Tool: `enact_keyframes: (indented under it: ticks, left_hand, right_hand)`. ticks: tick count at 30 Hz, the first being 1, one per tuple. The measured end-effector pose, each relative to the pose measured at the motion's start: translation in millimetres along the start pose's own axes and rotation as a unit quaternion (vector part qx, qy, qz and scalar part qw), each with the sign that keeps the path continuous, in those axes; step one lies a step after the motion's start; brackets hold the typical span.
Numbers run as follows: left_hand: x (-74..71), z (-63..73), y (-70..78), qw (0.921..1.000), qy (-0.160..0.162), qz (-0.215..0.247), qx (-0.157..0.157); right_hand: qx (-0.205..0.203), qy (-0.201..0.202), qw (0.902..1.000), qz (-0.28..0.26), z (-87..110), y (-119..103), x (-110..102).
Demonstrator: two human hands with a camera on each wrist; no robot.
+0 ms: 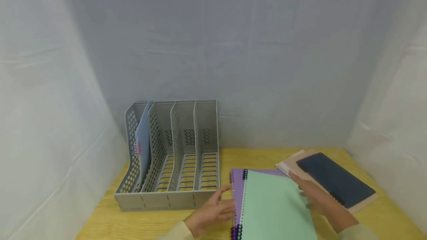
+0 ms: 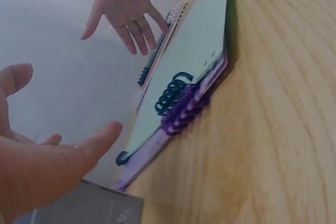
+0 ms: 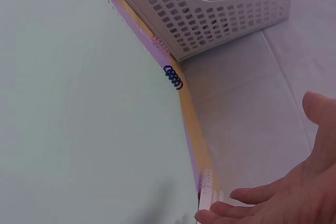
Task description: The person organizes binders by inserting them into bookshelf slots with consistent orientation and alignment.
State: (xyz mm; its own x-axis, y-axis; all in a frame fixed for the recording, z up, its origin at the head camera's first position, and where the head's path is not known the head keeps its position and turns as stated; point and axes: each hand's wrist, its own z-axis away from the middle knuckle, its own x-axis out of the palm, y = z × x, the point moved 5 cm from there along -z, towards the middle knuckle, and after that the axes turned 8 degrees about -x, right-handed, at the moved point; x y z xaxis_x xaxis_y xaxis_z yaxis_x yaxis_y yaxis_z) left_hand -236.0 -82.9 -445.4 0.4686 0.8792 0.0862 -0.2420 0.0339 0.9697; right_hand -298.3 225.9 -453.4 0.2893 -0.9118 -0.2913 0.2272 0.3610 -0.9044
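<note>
A mint-green spiral notebook (image 1: 277, 203) with dark coils lies on top of a purple spiral notebook (image 1: 238, 188), whose left strip and back edge show. My left hand (image 1: 213, 210) is just left of the coiled edges, fingers apart and holding nothing; its thumb and fingers (image 2: 47, 161) also show in the left wrist view. Over the green notebook's right side hovers my right hand (image 1: 313, 195), its fingers extended. In the right wrist view this hand (image 3: 283, 192) is empty, palm turned up beside the green cover (image 3: 105, 114).
A grey file organizer (image 1: 163, 199) with several slots stands at the left, a blue notebook (image 1: 144, 140) leaning in its leftmost slot. At the right a dark navy notebook (image 1: 333, 177) lies on pinkish-beige notebooks (image 1: 363, 203). Pale sheeting (image 1: 233, 47) encloses the wooden table (image 1: 103, 221).
</note>
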Motion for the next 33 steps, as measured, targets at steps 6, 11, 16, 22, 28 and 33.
enact_keyframes:
  ticks: [6, 11, 16, 22, 28, 33]
  left_hand:
    - [1.0, -13.9, -15.9, 0.9985, 0.019, 0.043, -0.027]
    - [4.7, -21.5, -21.3, 0.9975, 0.023, 0.056, -0.038]
    - [6.0, -27.2, -24.0, 0.9961, 0.023, 0.064, -0.056]
    - [6.5, -31.9, -26.0, 0.9947, 0.021, 0.073, -0.069]
    - [7.5, -33.8, -27.4, 0.9943, 0.035, 0.069, -0.073]
    - [7.0, -35.9, -28.9, 0.9933, 0.056, 0.066, -0.077]
  right_hand:
    - [-0.002, 0.004, 0.9998, -0.021, 4.7, 3.8, -0.9]
    - [0.002, 0.012, 0.9999, -0.012, 4.7, 9.1, -4.2]
    - [0.013, 0.03, 0.9994, -0.008, 3.6, 14.8, -8.5]
    - [0.024, 0.053, 0.9982, -0.014, 1.1, 21.3, -10.1]
    - [0.016, 0.052, 0.9985, 0.0, -2.2, 24.2, -10.8]
    - [0.017, 0.059, 0.998, 0.013, -6.9, 28.4, -12.2]
